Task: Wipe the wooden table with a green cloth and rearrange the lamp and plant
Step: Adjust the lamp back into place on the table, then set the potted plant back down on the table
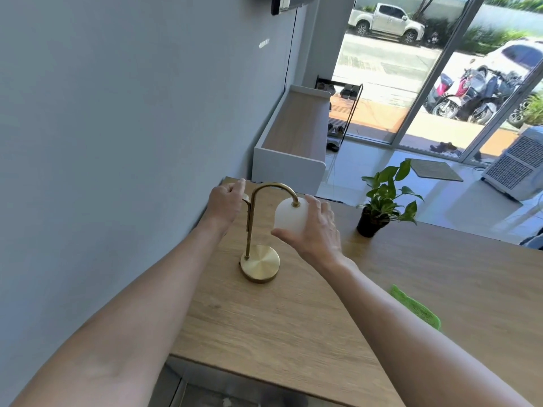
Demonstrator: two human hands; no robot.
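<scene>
A brass lamp [259,265] with a curved neck and a white frosted shade stands on the wooden table [293,318] near the wall. My left hand [226,205] grips the upper part of its stem. My right hand [316,230] is wrapped around the white shade from the right. A small potted plant [382,201] in a black pot stands further right near the table's far edge. The green cloth [417,309] lies flat on the table, partly hidden behind my right forearm.
A grey wall runs along the table's left side. Beyond the far edge stand a white bench with a wooden top [293,136], a shoe rack, and a white air cooler [517,168] on the tiled floor by glass doors.
</scene>
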